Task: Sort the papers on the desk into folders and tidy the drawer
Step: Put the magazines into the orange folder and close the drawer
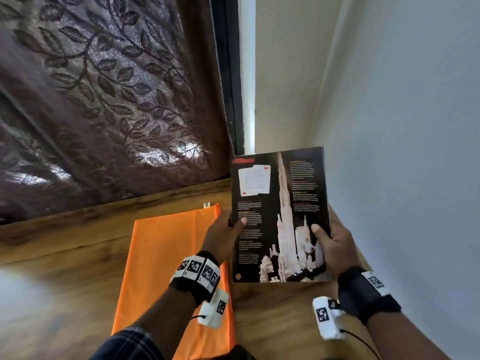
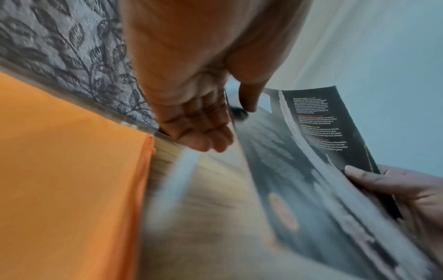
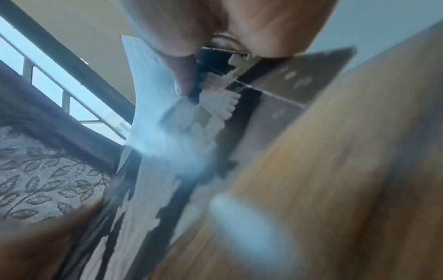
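While a dark magazine (image 1: 279, 216) is pinched at both side edges by the left hand (image 1: 223, 236) and right hand (image 1: 331, 245) above the counter (image 1: 65, 255), sorting seems underway, with placement into the orange folder (image 1: 166, 268) alongside likely needed next.

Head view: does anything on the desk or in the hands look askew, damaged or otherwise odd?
Nothing stands out. The left hand and right hand hold the dark magazine by its side edges, above the wooden desk; it looks intact. The orange folder lies flat, slightly angled to the desk edge.
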Available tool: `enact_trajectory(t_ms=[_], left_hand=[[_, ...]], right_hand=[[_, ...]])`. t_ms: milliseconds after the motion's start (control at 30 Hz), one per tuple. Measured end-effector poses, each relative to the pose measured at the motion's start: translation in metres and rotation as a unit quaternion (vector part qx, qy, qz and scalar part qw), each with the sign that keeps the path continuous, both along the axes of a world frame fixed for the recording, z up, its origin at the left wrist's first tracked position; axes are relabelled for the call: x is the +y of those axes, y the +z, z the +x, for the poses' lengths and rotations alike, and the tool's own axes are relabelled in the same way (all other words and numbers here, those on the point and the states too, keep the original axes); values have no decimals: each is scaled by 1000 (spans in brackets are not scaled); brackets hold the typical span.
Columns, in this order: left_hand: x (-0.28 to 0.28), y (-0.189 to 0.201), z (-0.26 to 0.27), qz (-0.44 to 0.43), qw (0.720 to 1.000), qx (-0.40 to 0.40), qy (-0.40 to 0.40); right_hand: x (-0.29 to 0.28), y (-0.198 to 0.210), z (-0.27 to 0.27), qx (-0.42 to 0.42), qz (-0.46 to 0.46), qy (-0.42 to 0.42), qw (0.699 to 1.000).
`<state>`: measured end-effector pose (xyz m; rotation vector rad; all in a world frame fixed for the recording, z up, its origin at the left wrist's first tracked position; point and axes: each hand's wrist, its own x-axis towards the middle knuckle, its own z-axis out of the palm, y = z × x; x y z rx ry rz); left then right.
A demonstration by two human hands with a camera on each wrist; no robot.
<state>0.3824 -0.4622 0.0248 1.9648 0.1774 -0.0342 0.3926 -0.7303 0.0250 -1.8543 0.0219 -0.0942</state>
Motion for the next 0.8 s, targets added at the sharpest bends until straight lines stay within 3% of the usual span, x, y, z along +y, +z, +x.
enact_trajectory(t_ms=[67, 133, 233, 400, 600, 800], left_hand=[[10, -7, -15, 170, 984, 47, 20], [16, -16, -39, 329, 939, 97, 19], [17, -29, -69, 430, 889, 154, 25], [37, -44, -90, 440, 885, 150, 31], [74, -38, -103, 435, 883, 167, 58], [113, -16, -118, 349, 918, 143, 123]], right_hand=[[-4, -8, -4, 17, -7, -26, 999], [-7, -13, -12, 48, -14, -43, 998], [-11, -21, -21, 91, -37, -64, 993], [-4, -34, -30, 155, 14, -58, 986], [22, -29, -40, 141, 50, 2, 989], [56, -38, -47, 160, 33, 116, 980]])
